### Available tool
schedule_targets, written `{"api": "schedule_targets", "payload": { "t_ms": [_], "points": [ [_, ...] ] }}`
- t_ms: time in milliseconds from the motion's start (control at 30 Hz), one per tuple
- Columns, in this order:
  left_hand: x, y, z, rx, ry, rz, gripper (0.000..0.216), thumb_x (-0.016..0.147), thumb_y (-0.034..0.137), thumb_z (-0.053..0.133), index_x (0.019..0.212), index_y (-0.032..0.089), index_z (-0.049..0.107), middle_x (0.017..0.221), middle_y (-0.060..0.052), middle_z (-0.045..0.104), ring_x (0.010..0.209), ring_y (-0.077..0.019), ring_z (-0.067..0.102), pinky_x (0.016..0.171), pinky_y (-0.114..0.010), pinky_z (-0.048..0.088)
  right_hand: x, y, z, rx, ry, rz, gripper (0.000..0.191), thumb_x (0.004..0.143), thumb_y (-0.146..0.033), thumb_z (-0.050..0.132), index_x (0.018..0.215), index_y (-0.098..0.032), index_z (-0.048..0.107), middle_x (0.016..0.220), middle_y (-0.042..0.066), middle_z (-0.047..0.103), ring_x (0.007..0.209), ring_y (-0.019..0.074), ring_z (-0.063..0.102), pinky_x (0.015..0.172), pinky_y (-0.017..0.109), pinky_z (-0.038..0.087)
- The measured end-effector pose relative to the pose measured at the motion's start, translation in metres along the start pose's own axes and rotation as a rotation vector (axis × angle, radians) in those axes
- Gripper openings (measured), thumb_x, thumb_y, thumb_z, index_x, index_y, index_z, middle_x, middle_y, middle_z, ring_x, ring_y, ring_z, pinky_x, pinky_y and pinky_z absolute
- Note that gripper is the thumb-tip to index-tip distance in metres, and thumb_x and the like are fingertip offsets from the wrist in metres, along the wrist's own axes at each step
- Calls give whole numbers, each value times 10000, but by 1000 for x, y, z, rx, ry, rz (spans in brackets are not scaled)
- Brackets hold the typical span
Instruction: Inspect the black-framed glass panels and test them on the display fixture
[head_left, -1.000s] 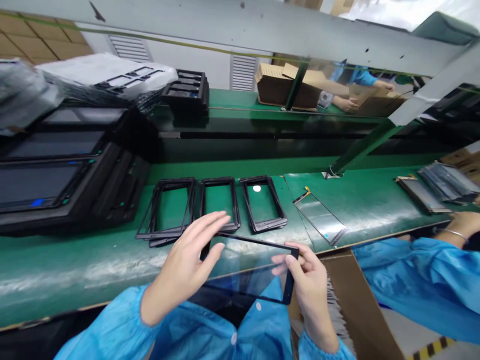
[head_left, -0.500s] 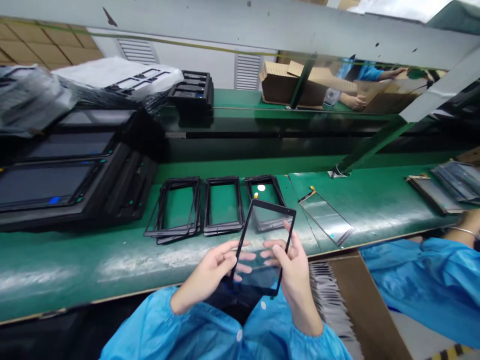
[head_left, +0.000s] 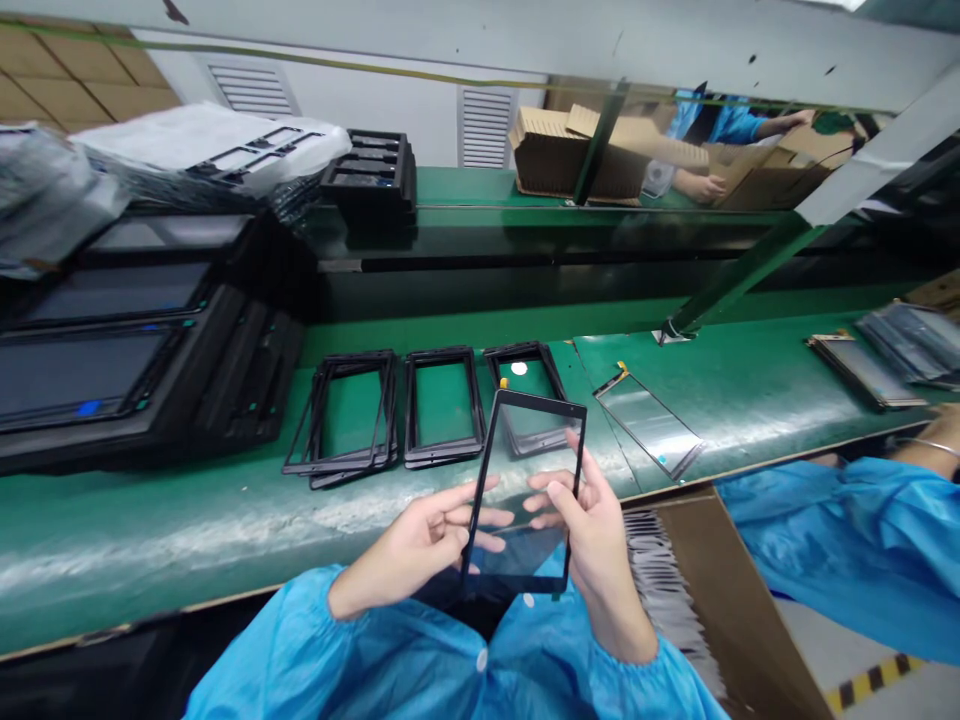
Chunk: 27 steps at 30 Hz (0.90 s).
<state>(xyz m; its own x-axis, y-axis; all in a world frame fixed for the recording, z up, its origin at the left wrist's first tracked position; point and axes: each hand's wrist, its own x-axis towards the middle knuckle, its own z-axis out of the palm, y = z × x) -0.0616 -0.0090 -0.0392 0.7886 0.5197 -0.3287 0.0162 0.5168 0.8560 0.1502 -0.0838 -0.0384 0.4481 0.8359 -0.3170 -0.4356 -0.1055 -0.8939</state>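
Between my two hands I hold a clear touch panel with a black border, tilted toward me, with a small orange tab at its top left. My left hand grips its left edge, the thumb in front and the fingers showing through the glass behind. On the right edge, my right hand is closed in the same way. Beyond the panel lie stacks of black rectangular frames, the right one partly hidden by the panel. Right of them rests another clear panel with an orange flex tab.
Black trays of dark screens are stacked at left. Farther right lie more panels. A green post stands on the green bench. A cardboard box is below the edge, beside a co-worker's blue sleeve.
The panel is turned slightly and sits a little more to the left in view, still in both hands. The whole scene has shifted slightly up and left.
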Motion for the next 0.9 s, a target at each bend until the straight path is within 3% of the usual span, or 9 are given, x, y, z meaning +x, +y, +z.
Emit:
{"api": "schedule_targets", "payload": {
  "t_ms": [167, 367, 667, 833, 900],
  "points": [
    [-2, -3, 1, 13, -17, 31, 685, 956, 396, 767, 1584, 300, 512, 1437, -216, 683, 1172, -315, 758, 884, -335, 601, 1, -2, 0, 37, 41, -19, 982, 808, -346, 877, 1628, -222, 351, 856, 18, 829, 640, 168, 785, 530, 217, 648],
    [-2, -14, 2, -76, -127, 75, 822, 978, 295, 753, 1672, 374, 322, 1542, -221, 598, 1210, -327, 746, 906, -282, 554, 6, 3, -1, 99, 91, -2, 1034, 741, -330, 916, 1622, -236, 385, 822, 14, 830, 596, 172, 776, 498, 216, 646],
    [-2, -16, 0, -28, -95, 84, 911, 906, 174, 796, 1664, 352, 323, 1541, -240, 591, 1182, -334, 758, 757, -224, 548, 7, 7, -6, 109, 25, 9, 1013, 798, -325, 889, 1644, -257, 336, 866, 26, 823, 628, 168, 783, 530, 218, 655],
    [-5, -10, 6, 51, -27, 109, 797, 922, 205, 786, 1620, 292, 412, 1446, -257, 664, 958, -276, 817, 811, -318, 597, 3, 6, -3, 151, -9, 43, 970, 810, -300, 887, 1626, -241, 366, 864, 11, 811, 609, 144, 763, 510, 189, 632],
    [-3, -6, 8, 51, 12, 132, 784, 926, 225, 784, 1618, 292, 421, 1456, -246, 658, 1052, -305, 796, 836, -340, 611, 1, 7, -1, 137, -12, 35, 997, 799, -311, 895, 1635, -245, 355, 862, 17, 814, 612, 154, 765, 505, 197, 632]
  ]
}}
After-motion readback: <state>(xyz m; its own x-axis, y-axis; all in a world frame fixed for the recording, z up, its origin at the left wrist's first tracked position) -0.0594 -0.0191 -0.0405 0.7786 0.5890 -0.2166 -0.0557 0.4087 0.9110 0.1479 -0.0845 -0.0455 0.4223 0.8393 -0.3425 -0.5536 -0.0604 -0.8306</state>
